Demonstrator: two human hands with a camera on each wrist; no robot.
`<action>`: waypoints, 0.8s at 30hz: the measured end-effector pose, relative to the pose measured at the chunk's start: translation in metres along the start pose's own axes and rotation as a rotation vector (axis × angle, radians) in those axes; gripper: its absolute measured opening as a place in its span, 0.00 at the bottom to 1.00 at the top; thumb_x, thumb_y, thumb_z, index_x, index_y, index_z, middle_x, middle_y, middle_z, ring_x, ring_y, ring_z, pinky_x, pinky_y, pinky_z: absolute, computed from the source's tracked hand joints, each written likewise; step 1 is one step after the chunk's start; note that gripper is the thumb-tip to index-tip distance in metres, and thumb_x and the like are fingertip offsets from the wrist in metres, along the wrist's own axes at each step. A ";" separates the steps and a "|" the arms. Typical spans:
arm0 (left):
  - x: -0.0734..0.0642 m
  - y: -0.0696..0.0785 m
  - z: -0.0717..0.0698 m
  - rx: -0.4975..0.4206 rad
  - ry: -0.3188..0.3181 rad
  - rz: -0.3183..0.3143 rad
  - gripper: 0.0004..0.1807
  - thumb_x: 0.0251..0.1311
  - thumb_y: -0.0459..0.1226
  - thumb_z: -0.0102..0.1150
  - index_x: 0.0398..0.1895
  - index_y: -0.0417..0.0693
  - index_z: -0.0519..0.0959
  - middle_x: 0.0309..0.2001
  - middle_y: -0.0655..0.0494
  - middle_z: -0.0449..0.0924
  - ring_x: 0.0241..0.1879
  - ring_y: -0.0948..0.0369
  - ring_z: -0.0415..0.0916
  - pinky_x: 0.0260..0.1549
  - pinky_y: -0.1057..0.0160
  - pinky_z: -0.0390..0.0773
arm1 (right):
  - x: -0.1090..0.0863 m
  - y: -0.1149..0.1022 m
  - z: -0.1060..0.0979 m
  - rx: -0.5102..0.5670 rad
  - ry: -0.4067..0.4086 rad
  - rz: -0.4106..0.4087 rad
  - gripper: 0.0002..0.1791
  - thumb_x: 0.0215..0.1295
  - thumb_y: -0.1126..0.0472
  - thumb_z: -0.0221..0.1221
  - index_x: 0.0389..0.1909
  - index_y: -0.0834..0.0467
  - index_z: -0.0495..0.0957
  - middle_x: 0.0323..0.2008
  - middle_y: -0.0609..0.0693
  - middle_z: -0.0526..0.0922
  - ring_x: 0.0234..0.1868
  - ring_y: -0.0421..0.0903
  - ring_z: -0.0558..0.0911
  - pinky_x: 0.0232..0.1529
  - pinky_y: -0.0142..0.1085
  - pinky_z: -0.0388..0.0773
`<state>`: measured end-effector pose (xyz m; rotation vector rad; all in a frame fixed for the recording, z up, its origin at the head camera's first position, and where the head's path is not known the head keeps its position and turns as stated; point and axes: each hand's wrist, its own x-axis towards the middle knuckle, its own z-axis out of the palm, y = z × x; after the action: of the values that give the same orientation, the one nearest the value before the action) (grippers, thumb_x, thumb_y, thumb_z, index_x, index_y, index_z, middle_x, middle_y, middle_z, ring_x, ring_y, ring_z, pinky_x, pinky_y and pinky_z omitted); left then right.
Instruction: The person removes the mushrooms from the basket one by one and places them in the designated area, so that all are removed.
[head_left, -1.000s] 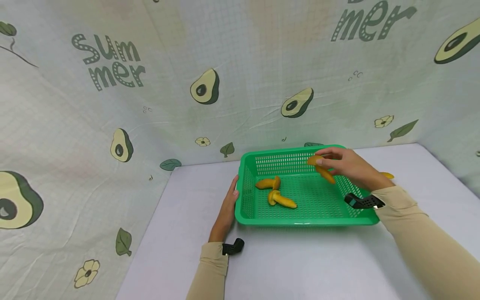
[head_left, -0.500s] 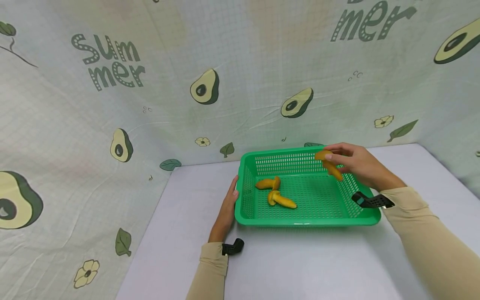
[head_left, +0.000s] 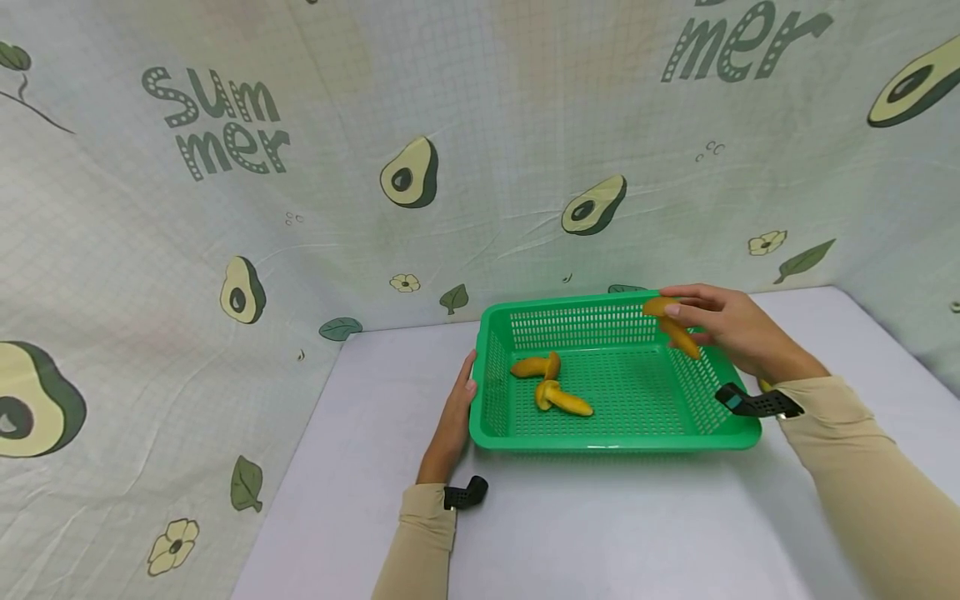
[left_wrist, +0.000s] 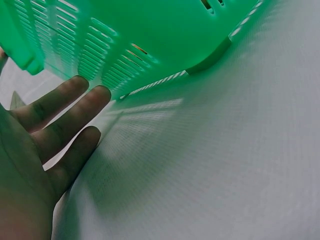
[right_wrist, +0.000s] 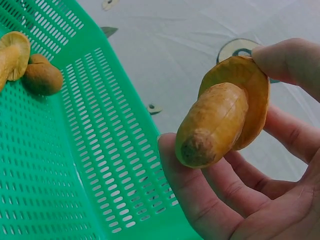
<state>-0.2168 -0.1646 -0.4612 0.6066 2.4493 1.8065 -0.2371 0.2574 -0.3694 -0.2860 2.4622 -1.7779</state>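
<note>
My right hand (head_left: 738, 333) pinches a yellow-orange mushroom (head_left: 678, 336) over the right end of a green plastic basket (head_left: 615, 447). In the right wrist view, thumb and fingers hold the mushroom (right_wrist: 220, 115) at its cap, and the stem's darker end faces the camera. Two similar mushrooms lie inside on the basket's left half, one (head_left: 566, 402) nearer me and the other (head_left: 534, 367) just behind it. My left hand (head_left: 452, 421) rests along the basket's left side. Seen from the left wrist, its fingers (left_wrist: 75, 117) are straight, with fingertips right at the slotted wall.
The basket stands on a white-covered table (head_left: 600, 525). Beyond it hangs a pale cloth (head_left: 487, 100) printed with avocados and lettering. A small yellow piece (head_left: 765, 385) shows on the table right of the basket, mostly hidden by my right wrist.
My right hand has moved to the right with the mushroom, from above the basket floor toward its right end. The left hand, the basket and the two mushrooms inside stay put.
</note>
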 end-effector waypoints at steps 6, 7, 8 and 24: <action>0.000 -0.002 0.000 -0.016 0.005 -0.003 0.30 0.81 0.44 0.27 0.82 0.49 0.42 0.80 0.57 0.41 0.78 0.58 0.38 0.73 0.46 0.42 | -0.002 0.002 -0.004 0.028 0.017 0.004 0.31 0.74 0.46 0.57 0.70 0.58 0.67 0.52 0.48 0.82 0.47 0.45 0.85 0.46 0.37 0.82; 0.000 -0.002 0.000 -0.017 0.007 -0.004 0.30 0.81 0.44 0.28 0.82 0.49 0.43 0.80 0.57 0.42 0.78 0.58 0.39 0.73 0.46 0.42 | -0.002 0.002 -0.005 0.019 0.023 0.002 0.31 0.74 0.46 0.56 0.70 0.58 0.67 0.52 0.48 0.82 0.48 0.45 0.85 0.46 0.37 0.82; 0.000 -0.002 0.000 -0.018 0.007 -0.006 0.31 0.81 0.44 0.28 0.82 0.49 0.43 0.80 0.57 0.42 0.78 0.58 0.39 0.73 0.46 0.42 | -0.003 0.003 -0.006 0.010 0.029 0.003 0.31 0.74 0.45 0.56 0.70 0.58 0.67 0.53 0.48 0.82 0.48 0.46 0.85 0.46 0.37 0.81; 0.001 0.000 -0.001 -0.017 0.001 -0.020 0.30 0.81 0.46 0.28 0.82 0.52 0.42 0.80 0.59 0.41 0.77 0.60 0.39 0.73 0.47 0.42 | -0.010 0.013 -0.022 -0.108 0.088 0.051 0.36 0.72 0.39 0.54 0.73 0.56 0.64 0.54 0.39 0.78 0.49 0.35 0.81 0.44 0.29 0.79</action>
<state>-0.2184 -0.1652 -0.4611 0.5786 2.4285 1.8189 -0.2327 0.2838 -0.3752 -0.1540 2.6053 -1.6759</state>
